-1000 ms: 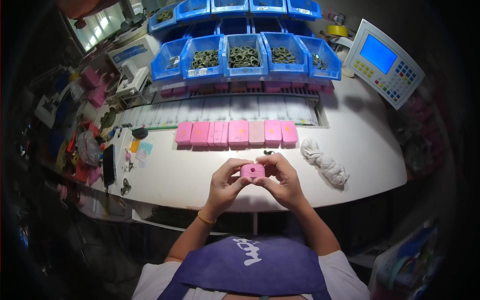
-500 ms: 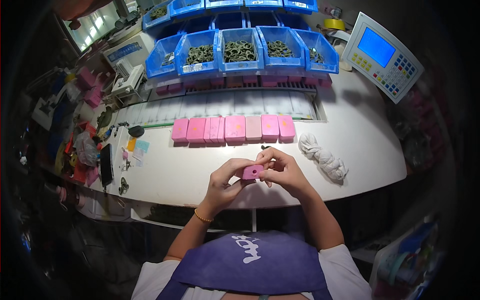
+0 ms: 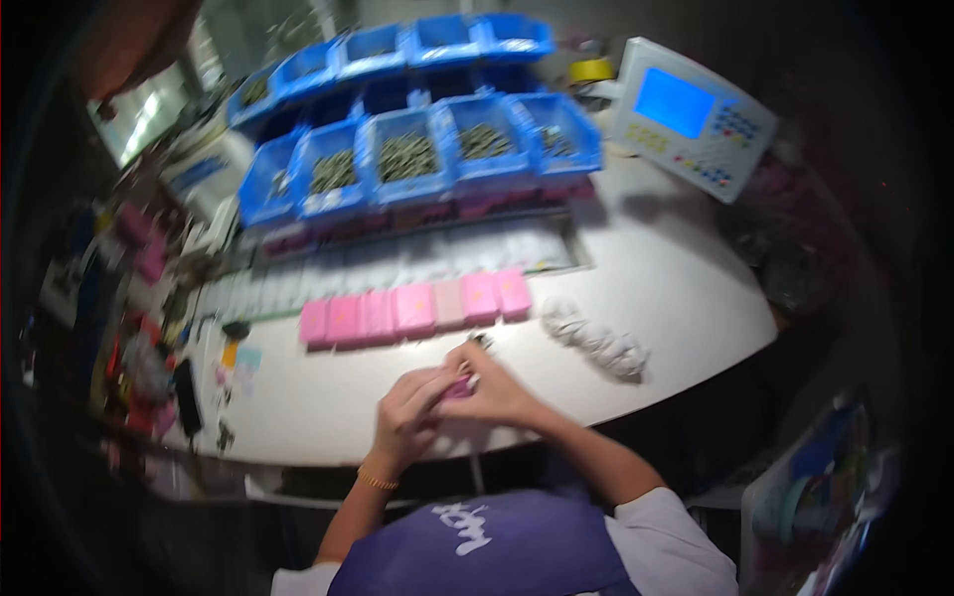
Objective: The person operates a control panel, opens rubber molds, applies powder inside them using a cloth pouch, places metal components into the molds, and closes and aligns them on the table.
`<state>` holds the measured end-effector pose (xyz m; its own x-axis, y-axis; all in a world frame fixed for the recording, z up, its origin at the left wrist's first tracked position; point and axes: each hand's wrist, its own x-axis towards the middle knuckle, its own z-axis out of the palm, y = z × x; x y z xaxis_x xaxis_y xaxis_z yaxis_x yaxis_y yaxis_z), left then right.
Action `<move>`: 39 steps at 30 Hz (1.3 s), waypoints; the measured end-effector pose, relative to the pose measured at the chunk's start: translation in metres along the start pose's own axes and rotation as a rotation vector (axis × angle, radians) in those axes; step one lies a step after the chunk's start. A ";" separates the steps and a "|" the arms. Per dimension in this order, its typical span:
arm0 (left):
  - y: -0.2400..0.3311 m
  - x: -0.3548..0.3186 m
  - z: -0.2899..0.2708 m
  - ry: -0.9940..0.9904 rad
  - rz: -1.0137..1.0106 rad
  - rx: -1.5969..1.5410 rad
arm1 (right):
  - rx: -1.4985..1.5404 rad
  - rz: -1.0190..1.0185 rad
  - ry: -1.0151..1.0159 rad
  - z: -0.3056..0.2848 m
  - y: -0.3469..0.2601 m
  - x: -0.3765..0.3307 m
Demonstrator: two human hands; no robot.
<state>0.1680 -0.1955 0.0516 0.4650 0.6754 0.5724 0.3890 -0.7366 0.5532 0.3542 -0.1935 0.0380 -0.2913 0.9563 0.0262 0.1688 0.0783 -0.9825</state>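
Observation:
Over the front part of the white table, my left hand (image 3: 405,399) and my right hand (image 3: 500,393) meet around a small pink rubber mould block (image 3: 460,388). Both hands are closed on it, and their fingers cover most of it. Motion blur hides which finger presses where. Just beyond my right fingers lies a small dark piece (image 3: 481,341) on the table, too blurred to name. Farther back stands a row of pink mould blocks (image 3: 414,309), set side by side.
Blue bins (image 3: 407,149) with dark green ring-like pieces rise at the back. A twisted white cloth (image 3: 596,340) lies to the right, below a control panel (image 3: 686,117) with a blue screen. At left are a black phone (image 3: 187,397) and assorted clutter.
The whole view has tilted and shifted, with blur. My hands have closed farther over the pink mould block, and its face with the hole no longer shows clearly.

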 end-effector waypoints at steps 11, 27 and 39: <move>-0.008 -0.035 -0.032 -0.021 -0.343 0.642 | -0.986 -0.563 0.674 -0.075 0.009 -0.041; -0.035 -0.058 -0.037 0.090 -0.674 0.501 | -0.580 -0.451 1.194 -0.305 -0.004 -0.053; -0.017 -0.074 0.003 0.189 -0.440 0.556 | -0.216 -0.333 1.377 -0.411 -0.038 -0.001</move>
<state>0.1295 -0.2327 -0.0019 0.0470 0.8704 0.4901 0.8776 -0.2703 0.3959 0.7349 -0.0818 0.1514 0.7623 0.3818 0.5227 0.4490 0.2697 -0.8518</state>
